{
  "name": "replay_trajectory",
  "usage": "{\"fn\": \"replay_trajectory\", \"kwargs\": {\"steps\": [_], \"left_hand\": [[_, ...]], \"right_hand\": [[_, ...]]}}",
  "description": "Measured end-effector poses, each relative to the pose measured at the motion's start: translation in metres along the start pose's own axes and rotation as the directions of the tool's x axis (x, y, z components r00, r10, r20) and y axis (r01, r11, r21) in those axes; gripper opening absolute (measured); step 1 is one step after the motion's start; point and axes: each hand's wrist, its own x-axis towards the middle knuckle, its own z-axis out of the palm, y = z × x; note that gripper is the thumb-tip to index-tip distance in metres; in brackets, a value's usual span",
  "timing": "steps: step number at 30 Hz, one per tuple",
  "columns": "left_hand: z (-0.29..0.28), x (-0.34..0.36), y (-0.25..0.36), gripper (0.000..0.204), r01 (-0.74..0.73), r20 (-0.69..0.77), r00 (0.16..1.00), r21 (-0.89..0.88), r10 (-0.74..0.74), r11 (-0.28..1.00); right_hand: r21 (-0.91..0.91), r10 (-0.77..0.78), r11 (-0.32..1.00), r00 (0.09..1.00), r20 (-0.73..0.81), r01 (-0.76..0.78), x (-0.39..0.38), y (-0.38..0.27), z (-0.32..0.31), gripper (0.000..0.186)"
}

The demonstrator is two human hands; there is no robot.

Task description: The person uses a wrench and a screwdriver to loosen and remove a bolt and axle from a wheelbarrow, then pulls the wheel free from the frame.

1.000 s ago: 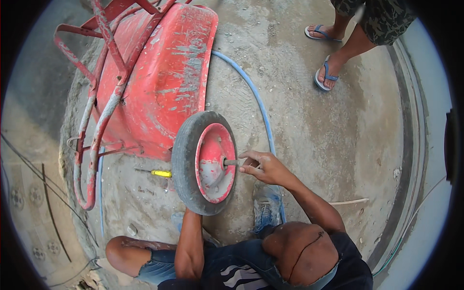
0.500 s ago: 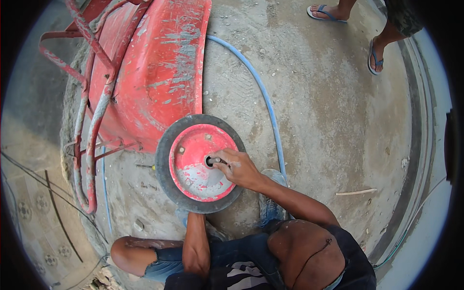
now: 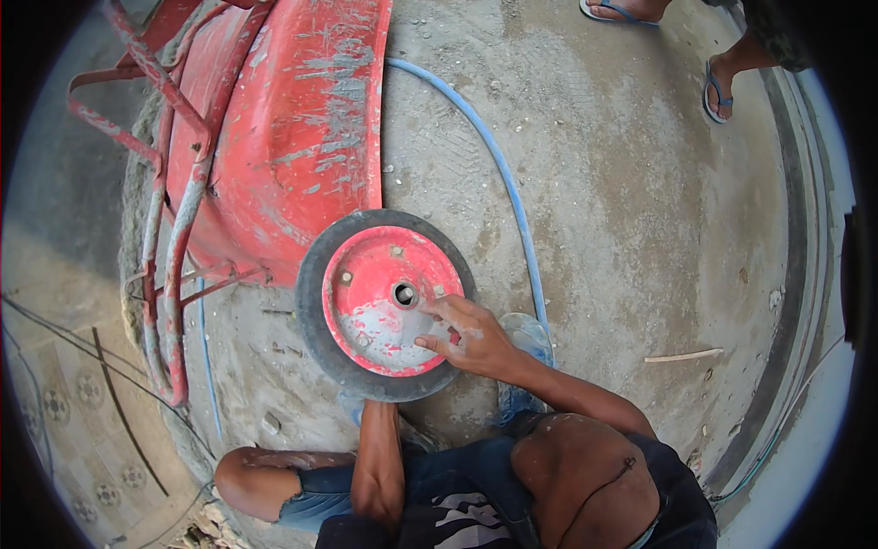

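Observation:
A wheelbarrow wheel [image 3: 357,302] with a black tyre and a scraped red-and-grey rim lies face up in front of me. At its centre is a round metal hub hole [image 3: 404,294], with something pale visible inside. My right hand [image 3: 471,339] is over the wheel's right side, fingers and thumb apart, fingertips just below and right of the hub. Nothing shows in its grasp. My left forearm reaches under the wheel's near edge, and the tyre hides that hand and its fingers.
A tipped red wheelbarrow [image 3: 293,137] with tubular frame [image 3: 187,210] stands ahead left, close to the wheel. A blue hose [image 3: 498,160] curves over the concrete floor. A thin stick [image 3: 684,355] lies right. Another person's sandalled foot [image 3: 720,87] is at upper right.
My right hand has drawn back from the hub toward the lower right, and its pinch has loosened. The short metal piece it pinched no longer sticks out. The wheel has tilted slightly.

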Motion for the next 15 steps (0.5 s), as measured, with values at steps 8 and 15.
{"fn": "replay_trajectory", "kwargs": {"steps": [8, 15], "left_hand": [[0.026, -0.027, -0.052, 0.04, 0.163, 0.039, 0.986, -0.34, -0.16, 0.926], [0.121, -0.023, -0.064, 0.046, -0.514, -0.456, 0.719, 0.158, 0.524, 0.843]], "right_hand": [[-0.133, -0.306, 0.941, 0.95, 0.058, 0.311, 0.001, -0.077, -0.054, 0.093], [-0.535, -0.335, 0.802, 0.942, -0.035, 0.266, -0.012, -0.048, -0.064, 0.096]]}}
